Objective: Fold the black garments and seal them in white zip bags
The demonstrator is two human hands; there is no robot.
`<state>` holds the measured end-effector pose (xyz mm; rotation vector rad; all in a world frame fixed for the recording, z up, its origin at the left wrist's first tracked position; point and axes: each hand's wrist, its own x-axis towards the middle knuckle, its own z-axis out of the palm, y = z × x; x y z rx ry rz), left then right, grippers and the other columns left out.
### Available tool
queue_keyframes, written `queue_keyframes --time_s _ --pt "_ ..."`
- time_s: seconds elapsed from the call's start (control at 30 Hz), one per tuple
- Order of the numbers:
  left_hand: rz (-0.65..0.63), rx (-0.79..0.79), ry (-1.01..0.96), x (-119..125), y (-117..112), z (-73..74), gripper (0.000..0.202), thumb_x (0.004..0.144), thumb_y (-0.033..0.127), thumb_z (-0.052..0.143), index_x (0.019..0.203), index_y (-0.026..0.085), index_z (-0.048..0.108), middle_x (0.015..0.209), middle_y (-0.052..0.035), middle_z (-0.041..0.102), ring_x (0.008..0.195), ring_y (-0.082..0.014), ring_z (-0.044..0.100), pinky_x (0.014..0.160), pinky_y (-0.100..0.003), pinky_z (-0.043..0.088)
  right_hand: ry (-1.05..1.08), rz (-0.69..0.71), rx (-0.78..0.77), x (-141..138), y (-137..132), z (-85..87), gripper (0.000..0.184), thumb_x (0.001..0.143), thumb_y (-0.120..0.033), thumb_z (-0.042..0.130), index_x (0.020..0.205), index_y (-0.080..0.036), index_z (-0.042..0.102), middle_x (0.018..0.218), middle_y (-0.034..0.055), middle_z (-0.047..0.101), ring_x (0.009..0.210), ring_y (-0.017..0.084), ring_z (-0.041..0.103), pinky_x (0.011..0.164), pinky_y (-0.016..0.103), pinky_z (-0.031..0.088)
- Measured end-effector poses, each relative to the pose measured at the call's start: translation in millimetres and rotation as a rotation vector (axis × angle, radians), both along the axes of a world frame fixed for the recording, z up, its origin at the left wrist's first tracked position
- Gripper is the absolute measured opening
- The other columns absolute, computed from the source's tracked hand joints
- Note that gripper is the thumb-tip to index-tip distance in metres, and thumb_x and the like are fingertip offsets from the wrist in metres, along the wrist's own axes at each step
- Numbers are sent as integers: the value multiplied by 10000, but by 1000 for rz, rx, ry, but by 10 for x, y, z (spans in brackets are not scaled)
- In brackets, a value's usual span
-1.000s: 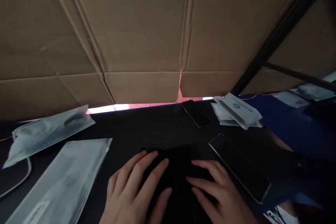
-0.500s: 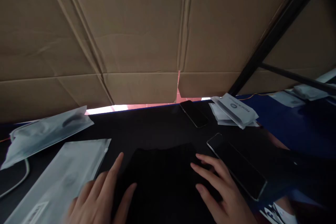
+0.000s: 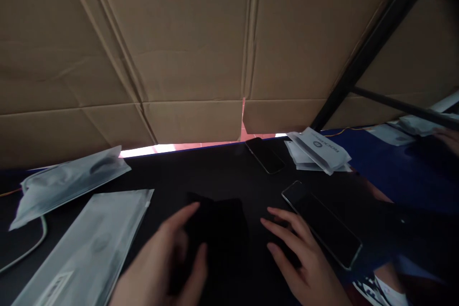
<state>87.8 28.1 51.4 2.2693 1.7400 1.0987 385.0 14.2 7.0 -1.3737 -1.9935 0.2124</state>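
A dark black piece, seemingly folded cloth [image 3: 225, 229], lies in the middle of the black table surface; its lower part merges with the dark table. My left hand [image 3: 165, 253], a little blurred, is at its left side with fingers curled and the thumb over the black material, which it seems to grip. To the right of the cloth, my right hand [image 3: 301, 253] rests with fingers spread and holds nothing. Just beyond it lies a large dark phone [image 3: 322, 224] with a clear edge.
A smaller phone [image 3: 265, 155] lies farther back beside white printed packets [image 3: 319, 150]. On the left are a frosted zip bag [image 3: 86, 244] and another frosted bag [image 3: 75, 186] with a cable [image 3: 36, 244]. Cardboard [image 3: 190, 38] stands behind. Another person's hand [image 3: 448, 138] shows far right.
My left hand has moved right, its fingers more curled. The black cloth now looks narrower, its right edge farther left. My right hand has barely moved. Another person's hand has appeared far right.
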Motion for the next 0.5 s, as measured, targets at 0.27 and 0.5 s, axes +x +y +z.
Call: queue_keyframes --time_s 0.27,0.5 --pt "-441 197 360 324 41 -247 637 1056 553 628 1631 312 496 1527 -30 712 1402 -274 681 1063 -361 635 -6 1 16 1 -16 13 414 1092 -225 581 1477 -362 645 1468 50 657 1356 207 676 1090 354 626" --pt "-263 222 568 230 19 -629 892 1058 631 519 1755 187 184 1670 -106 569 1485 -381 586 1053 -496 602 12 -11 5 -20 10 1 401 1091 -238 587 1463 -371 661 1453 54 665 1214 201 731 1013 351 666"
